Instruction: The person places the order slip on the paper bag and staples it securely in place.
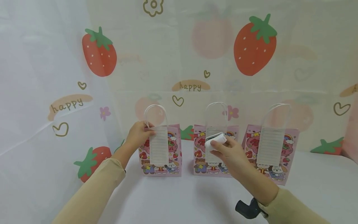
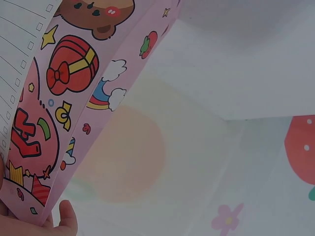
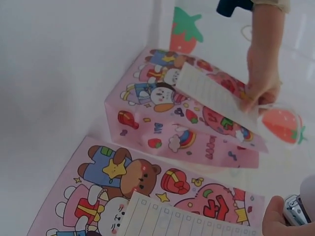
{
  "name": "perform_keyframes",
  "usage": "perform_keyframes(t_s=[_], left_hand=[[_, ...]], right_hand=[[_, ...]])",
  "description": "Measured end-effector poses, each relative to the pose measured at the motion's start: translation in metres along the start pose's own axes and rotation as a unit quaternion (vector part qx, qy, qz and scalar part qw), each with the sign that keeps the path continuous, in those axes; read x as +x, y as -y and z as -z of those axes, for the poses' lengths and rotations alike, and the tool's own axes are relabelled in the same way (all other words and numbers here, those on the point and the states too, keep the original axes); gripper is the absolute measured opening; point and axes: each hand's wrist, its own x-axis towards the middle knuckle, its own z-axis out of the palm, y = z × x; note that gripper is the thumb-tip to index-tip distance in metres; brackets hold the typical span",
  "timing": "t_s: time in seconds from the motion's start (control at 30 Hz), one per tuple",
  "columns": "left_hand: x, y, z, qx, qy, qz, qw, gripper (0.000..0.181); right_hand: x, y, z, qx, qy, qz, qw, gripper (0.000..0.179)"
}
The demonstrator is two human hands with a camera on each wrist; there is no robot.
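At the left paper gift bag [image 1: 174, 157], my left hand [image 1: 139, 135] pinches the top edge together with a lined checklist sheet [image 1: 158, 147] that hangs over the bag's front. In the left wrist view, the fingers [image 2: 68, 219] show at the bag's upper corner. My right hand [image 1: 230, 151] grips a small white stapler [image 1: 213, 142], raised in front of the middle gift bag [image 1: 199, 155]. The metal end of the stapler [image 3: 295, 210] shows at the edge of the right wrist view. A white looped handle [image 1: 155, 105] rises from the left bag.
The right gift bag [image 1: 291, 155] stands slightly turned, with its own lined sheet [image 1: 270, 147] in front. All three bags stand in a row on a white table [image 1: 173, 199]. Behind them hangs a strawberry-print cloth [image 1: 167, 46]. A dark camera mount [image 1: 247, 209] sits at my right wrist.
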Motion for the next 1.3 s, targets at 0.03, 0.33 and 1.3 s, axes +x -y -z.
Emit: perform_keyframes(t_s=[0.03,0.33,1.3], left_hand=[[0.0,0.0,0.0,-0.001,0.0,0.001,1.0,0.016],[-0.001,0.0,0.001,0.004,-0.001,-0.002,1.0,0.016],[-0.003,-0.001,0.0,-0.007,-0.001,0.013,0.9999,0.016]], right_hand=[[0.001,0.0,-0.002,-0.003,0.0,0.001,1.0,0.055],[0.017,-0.004,-0.02,-0.05,-0.018,0.021,0.9984,0.045],[0.063,-0.007,-0.089,-0.174,0.04,0.141,0.9739,0.042]])
